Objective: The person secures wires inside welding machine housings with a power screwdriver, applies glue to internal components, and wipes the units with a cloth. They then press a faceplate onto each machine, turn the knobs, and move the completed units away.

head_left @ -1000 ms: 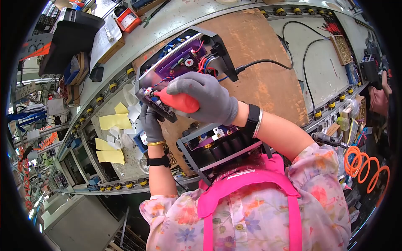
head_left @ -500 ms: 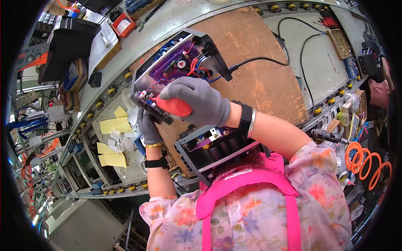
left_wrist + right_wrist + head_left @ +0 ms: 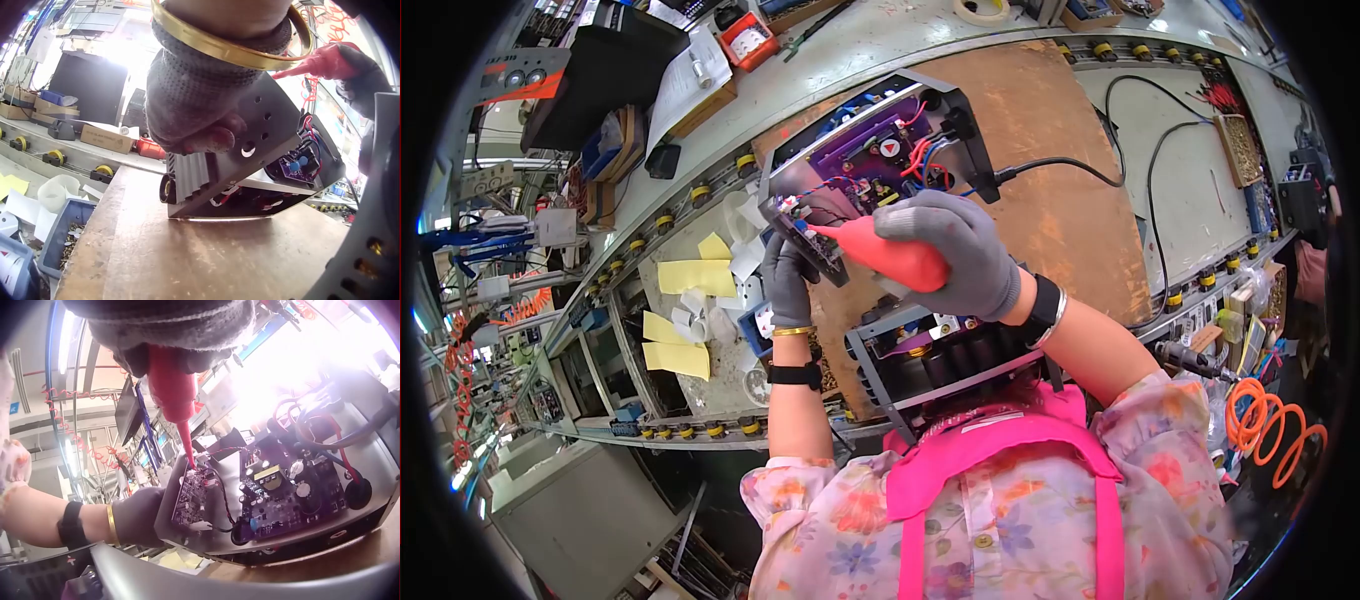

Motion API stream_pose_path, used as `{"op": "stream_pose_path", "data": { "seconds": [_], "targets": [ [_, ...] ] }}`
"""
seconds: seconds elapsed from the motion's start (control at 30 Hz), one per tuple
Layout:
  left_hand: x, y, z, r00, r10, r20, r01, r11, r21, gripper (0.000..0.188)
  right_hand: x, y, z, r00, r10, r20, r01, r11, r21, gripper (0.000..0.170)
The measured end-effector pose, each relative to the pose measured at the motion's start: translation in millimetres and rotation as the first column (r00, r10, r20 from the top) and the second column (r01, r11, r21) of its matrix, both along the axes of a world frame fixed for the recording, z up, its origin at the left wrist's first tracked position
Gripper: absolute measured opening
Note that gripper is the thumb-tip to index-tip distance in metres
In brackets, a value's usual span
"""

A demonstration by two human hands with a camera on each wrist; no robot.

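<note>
A grey-gloved right hand point(image 3: 975, 245) grips a red squeeze bottle point(image 3: 900, 262) with a tapered nozzle. In the right wrist view, the nozzle tip reaches a small circuit board point(image 3: 192, 499) on the end panel of an open metal device housing point(image 3: 269, 125). Inside that housing are a purple circuit board point(image 3: 870, 155) and red and blue wires. The gloved left hand point(image 3: 785, 285) holds the housing at its left end, fingers curled at the panel in the left wrist view. The housing stands tilted on a brown board point(image 3: 1060, 230).
A second open housing point(image 3: 880, 385) stands close to the person's body. A black cable point(image 3: 1060, 165) runs right from the first housing. Left lie yellow papers point(image 3: 695, 278) and a blue bin point(image 3: 62, 234) of small metal parts. An orange coiled hose point(image 3: 1250, 415) hangs at the right.
The right hand has drawn back a little from the housing with the red bottle, so more of the nozzle shows. The left hand keeps its hold. The head view has shifted slightly.
</note>
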State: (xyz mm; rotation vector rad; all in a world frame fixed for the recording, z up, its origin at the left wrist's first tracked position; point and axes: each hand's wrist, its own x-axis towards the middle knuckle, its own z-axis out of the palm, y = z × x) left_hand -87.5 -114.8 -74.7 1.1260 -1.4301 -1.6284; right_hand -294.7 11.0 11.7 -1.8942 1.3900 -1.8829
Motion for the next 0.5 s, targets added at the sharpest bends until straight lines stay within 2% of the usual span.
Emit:
{"op": "stream_pose_path", "data": {
  "seconds": [0.1, 0.37, 0.5],
  "targets": [
    [2.4, -1.2, -4.5, 0.999, -0.012, -0.037, 0.012, 1.0, 0.004, 0.026, 1.8, 2.9, 1.1, 0.999, -0.027, 0.017, 0.027, 1.0, 0.004, 0.047],
    [-0.3, -2.6, -2.7, 1.0, 0.01, -0.004, -0.01, 1.0, 0.009, 0.025, 3.7, 4.6, 1.4, 1.0, -0.003, 0.009, 0.003, 1.0, 0.029, 0.048],
    [0.8, -4.3, -0.5, 1.0, -0.015, -0.012, 0.015, 1.0, 0.006, 0.025, 4.0, 4.1, -2.2, 0.998, -0.028, -0.056, 0.029, 0.999, 0.023, 0.05]
  ]
}}
